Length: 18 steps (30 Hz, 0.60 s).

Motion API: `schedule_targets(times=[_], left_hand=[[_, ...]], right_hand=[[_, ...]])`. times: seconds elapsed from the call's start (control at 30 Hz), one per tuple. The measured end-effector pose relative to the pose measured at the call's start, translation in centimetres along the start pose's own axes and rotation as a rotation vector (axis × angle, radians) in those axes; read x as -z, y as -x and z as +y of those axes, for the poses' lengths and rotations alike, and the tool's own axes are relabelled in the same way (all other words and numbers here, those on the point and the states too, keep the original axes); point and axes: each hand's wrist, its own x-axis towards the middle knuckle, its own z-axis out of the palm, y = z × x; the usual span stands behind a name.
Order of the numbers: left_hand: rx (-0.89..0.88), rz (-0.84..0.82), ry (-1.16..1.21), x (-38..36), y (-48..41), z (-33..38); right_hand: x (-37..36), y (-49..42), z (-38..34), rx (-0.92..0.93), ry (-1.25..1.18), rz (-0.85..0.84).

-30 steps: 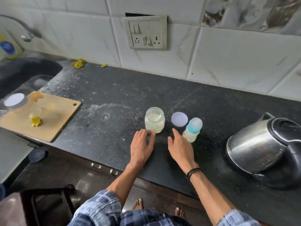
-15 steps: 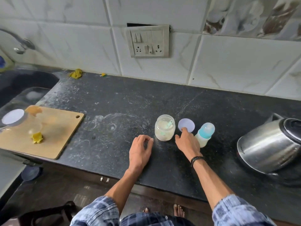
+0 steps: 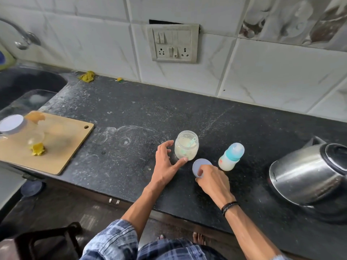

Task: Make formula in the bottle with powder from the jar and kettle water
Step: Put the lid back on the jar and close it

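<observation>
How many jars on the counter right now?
2. One open jar mid-counter, beside the left hand; one lidded jar on the cutting board, far left at the frame edge.

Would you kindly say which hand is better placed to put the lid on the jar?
Right hand: its fingers are on the lid beside the jar; the left hand is at the jar's side.

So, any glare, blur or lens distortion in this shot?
Head view: glare streaks on the steel kettle; wide-angle lens bows the countertop edge and wall tiles; cutting board at the left edge looks soft, while jar and bottle look fairly sharp.
</observation>
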Motion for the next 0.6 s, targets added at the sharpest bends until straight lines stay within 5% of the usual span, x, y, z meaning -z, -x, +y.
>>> schedule_targets(times=[0.2, 0.6], left_hand=[[0.001, -0.010, -0.010, -0.7, -1.2, 1.3], [-0.045, -0.067, -0.178, -0.5, -3.4, 3.3]], right_hand=[[-0.4, -0.7, 0.6, 0.191, 0.005, 0.103], [1.6, -1.3, -0.5, 0.155, 0.027, -0.045]])
